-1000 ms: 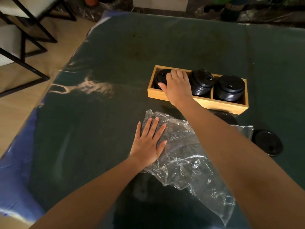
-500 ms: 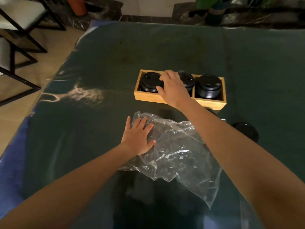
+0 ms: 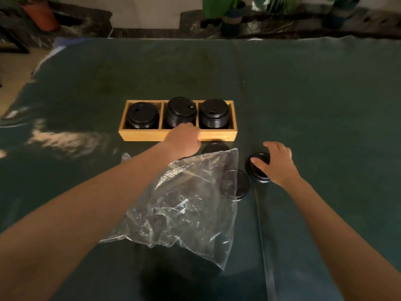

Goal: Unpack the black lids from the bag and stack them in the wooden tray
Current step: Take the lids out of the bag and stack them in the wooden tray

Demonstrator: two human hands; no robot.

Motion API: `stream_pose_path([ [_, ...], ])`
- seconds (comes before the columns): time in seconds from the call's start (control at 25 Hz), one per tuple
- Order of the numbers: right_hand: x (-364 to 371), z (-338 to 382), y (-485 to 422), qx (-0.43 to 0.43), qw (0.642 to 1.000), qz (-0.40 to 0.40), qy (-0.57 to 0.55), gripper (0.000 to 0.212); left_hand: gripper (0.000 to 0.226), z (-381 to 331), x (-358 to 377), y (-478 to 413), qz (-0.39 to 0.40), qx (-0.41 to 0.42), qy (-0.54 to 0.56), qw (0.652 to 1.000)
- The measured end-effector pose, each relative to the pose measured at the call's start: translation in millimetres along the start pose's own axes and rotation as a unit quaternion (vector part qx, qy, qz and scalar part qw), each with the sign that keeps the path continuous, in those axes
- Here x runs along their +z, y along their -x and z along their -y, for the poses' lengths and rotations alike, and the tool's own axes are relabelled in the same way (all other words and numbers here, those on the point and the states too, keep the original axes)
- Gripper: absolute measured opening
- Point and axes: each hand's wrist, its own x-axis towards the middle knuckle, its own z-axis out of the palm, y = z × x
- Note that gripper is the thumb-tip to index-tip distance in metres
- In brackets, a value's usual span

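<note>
On a dark green table (image 3: 303,101), a wooden tray (image 3: 178,135) with three compartments is seen from the head view, each compartment filled with stacked black lids (image 3: 181,111). The left hand (image 3: 183,142) is curled against the tray's near wall, probably to steady it; whether anything is pinched cannot be told. To the right, the right hand (image 3: 274,164) is spread over a loose lid (image 3: 258,169), apparently for lifting. Two further lids (image 3: 242,184) lie beside and partly under a crumpled clear bag (image 3: 184,203). Potted plants (image 3: 230,16) are lined along the far wall.
</note>
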Motion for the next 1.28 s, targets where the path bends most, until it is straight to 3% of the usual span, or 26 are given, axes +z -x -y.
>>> stream_pose_path([
  [0.16, 14.6, -18.5, 11.4, -0.005, 0.999, 0.049, 0.008, 0.076, 0.052, -45.7, 29.8, -27.8, 0.062, -0.036, 0.004, 0.997],
  [0.28, 21.4, -25.1, 15.3, -0.024, 0.999, 0.03, 0.007, 0.079, 0.088, -59.0, 53.0, -31.8, 0.075, -0.094, -0.024, 0.993],
  [0.36, 24.0, -28.6, 16.9, -0.034, 0.999, 0.011, 0.0, 0.078, 0.099, -63.6, 63.1, -32.6, 0.079, -0.098, -0.035, 0.991],
  [0.52, 26.5, -31.1, 17.6, -0.039, 0.999, -0.012, -0.015, 0.077, 0.087, -65.3, 66.1, -27.5, 0.092, -0.082, 0.011, 0.992],
  [0.72, 17.7, -29.3, 23.3, -0.046, 0.993, -0.058, -0.093, 0.077, 0.083, -67.3, 57.7, 6.4, -0.004, -0.002, 0.132, 0.991],
  [0.92, 3.0, -12.9, 34.4, -0.066, 0.974, -0.108, -0.189, 0.077, 0.08, -83.7, 83.2, 52.6, -0.051, 0.096, 0.091, 0.99],
  [1.08, 14.7, 1.8, 52.9, -0.115, 0.974, -0.041, -0.193, 0.079, 0.09, -86.4, 110.4, 63.4, -0.05, 0.062, 0.062, 0.995],
  [1.28, 46.6, 4.0, 70.9, -0.159, 0.976, 0.043, -0.141, 0.081, 0.112, -65.1, 120.9, 72.4, -0.002, 0.008, 0.199, 0.98],
])
